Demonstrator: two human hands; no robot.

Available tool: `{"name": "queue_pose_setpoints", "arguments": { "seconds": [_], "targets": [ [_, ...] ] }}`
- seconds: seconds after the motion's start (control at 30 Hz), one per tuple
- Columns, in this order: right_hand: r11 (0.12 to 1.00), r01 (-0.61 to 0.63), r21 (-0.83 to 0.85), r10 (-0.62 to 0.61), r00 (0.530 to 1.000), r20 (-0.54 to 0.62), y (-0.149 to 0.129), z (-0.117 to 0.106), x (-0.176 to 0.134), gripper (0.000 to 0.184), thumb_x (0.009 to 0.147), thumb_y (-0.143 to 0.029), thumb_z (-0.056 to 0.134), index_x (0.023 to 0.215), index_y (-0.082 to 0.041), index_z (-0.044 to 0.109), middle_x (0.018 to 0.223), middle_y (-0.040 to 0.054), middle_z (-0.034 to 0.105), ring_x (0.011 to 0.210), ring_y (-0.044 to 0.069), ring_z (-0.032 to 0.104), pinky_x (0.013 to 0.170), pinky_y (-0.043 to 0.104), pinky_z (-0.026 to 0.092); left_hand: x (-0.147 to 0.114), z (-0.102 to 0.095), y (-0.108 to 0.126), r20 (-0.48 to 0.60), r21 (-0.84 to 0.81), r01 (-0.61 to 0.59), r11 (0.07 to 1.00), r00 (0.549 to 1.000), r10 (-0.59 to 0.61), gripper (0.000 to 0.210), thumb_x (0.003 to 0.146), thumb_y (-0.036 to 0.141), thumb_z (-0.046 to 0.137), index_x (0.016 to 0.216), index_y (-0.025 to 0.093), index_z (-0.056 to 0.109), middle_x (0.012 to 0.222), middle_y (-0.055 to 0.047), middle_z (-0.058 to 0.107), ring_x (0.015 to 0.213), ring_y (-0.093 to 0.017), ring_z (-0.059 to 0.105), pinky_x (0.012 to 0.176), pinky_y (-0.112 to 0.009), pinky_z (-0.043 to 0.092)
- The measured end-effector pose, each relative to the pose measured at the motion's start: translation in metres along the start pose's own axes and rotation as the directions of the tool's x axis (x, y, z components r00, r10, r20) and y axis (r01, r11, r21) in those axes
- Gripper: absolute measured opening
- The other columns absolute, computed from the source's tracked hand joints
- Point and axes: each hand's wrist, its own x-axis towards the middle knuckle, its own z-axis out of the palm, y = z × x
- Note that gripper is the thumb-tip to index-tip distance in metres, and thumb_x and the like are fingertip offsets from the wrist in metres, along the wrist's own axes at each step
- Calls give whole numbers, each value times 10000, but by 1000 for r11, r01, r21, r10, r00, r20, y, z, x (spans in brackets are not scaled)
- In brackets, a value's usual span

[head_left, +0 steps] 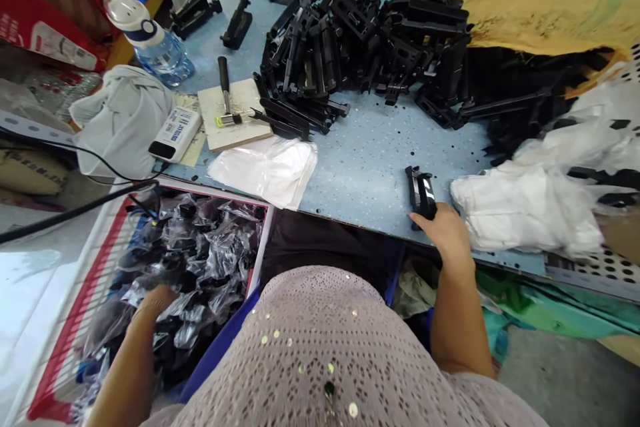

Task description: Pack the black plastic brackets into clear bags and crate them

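Observation:
My right hand (pixel 443 223) grips a black plastic part (pixel 421 193) with a slotted frame shape, close to the front edge of the blue table (pixel 360 167). Down at the left, my left hand (pixel 159 298) reaches in among the bagged black parts (pixel 215 240) in a basket with a red and white rim (pixel 83 293). Its fingers are hidden among the clear plastic, so their pose does not show. Beside the right hand lies a stack of white plastic bags (pixel 520 207). A large heap of similar black parts (pixel 350 33) covers the back of the table.
A brush-like tool with a black handle (pixel 225 77) rests on a square board (pixel 210 110). Left of it are a white box-shaped device (pixel 176 133), a white cloth (pixel 123 107) and a blue water bottle (pixel 160 53). A yellow sack (pixel 555 7) with black parts lies at right.

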Motion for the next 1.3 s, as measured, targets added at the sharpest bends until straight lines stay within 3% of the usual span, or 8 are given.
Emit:
{"name": "queue_pose_setpoints", "arguments": {
  "seconds": [0.1, 0.3, 0.43, 0.67, 0.83, 0.93, 1.17, 1.3],
  "targets": [
    [998, 46, 49, -46, 999, 18, 2, -3, 2, 420, 843, -474, 652, 1087, -135, 699, 975, 180, 726, 865, 327, 679, 733, 396, 477, 69, 16, 16, 7, 38, 20, 999, 1000, -21, 449, 814, 489, 608, 433, 266, 526, 348, 5, 457, 307, -171, 427, 408, -291, 402],
    [825, 182, 535, -224, 975, 13, -37, -5, -9, 409, 825, -578, 635, 933, -189, 698, 802, 56, 685, 725, 229, 601, 693, 351, 454, 206, 60, 155, -247, 144, -160, 977, 950, 192, 261, 964, 382, 614, 1020, 185, 775, 1063, -150, 746, 1026, -287, 696, 952, -426, 561],
    [610, 138, 781, -284, 957, 53, -72, 6, -13, 439, 774, -524, 742, 1045, -179, 726, 910, 68, 722, 837, 243, 644, 761, 373, 518, 257, 72, 183, -197, 171, 8, 985, 980, 26, 55, 854, 169, 714, 808, 148, 736, 995, -166, 712, 988, -303, 672, 845, -417, 558],
    [94, -203, 975, -514, 829, 222, -137, 9, -18, 449, 731, -443, 843, 1110, -222, 746, 1107, 72, 756, 946, 250, 703, 865, 424, 583, 263, 46, 149, -49, -614, 227, 756, 945, -323, 180, 754, 319, 787, 702, 168, 704, 616, 6, 607, 574, -122, 509, 596, -277, 433],
    [-35, -411, 911, -781, 579, 232, -207, -7, -17, 423, 745, -487, 811, 1053, -206, 743, 981, 71, 766, 885, 242, 720, 798, 369, 595, 259, 43, 155, -35, -789, 185, 586, 939, -343, 274, 598, 354, 865, 680, 150, 701, 617, 8, 606, 548, -84, 466, 552, -249, 378],
    [-71, -488, 870, -833, 509, 217, -246, -8, -13, 392, 723, -465, 819, 1004, -205, 732, 942, 52, 768, 854, 220, 721, 812, 353, 612, 257, 45, 160, -61, -797, 151, 585, 943, -326, 299, 608, 397, 851, 706, 150, 713, 629, 4, 619, 563, -90, 489, 560, -247, 405],
    [-167, -587, 792, -711, 628, 316, -259, 11, 1, 264, 699, -369, 865, 827, -192, 718, 841, 29, 771, 785, 188, 722, 794, 332, 651, 246, 29, 147, -318, -693, 52, 719, 873, -369, 227, 738, 375, 757, 787, 167, 679, 684, -1, 642, 595, -114, 576, 614, -262, 504],
    [-161, -600, 783, -672, 648, 358, -231, 21, -5, 268, 719, -389, 862, 840, -192, 725, 863, 45, 772, 826, 213, 726, 848, 386, 644, 227, 17, 148, -421, -299, -83, 951, 906, -53, 105, 818, 228, 643, 876, 190, 723, 958, -73, 757, 931, -215, 705, 905, -391, 582]
  ]
}}
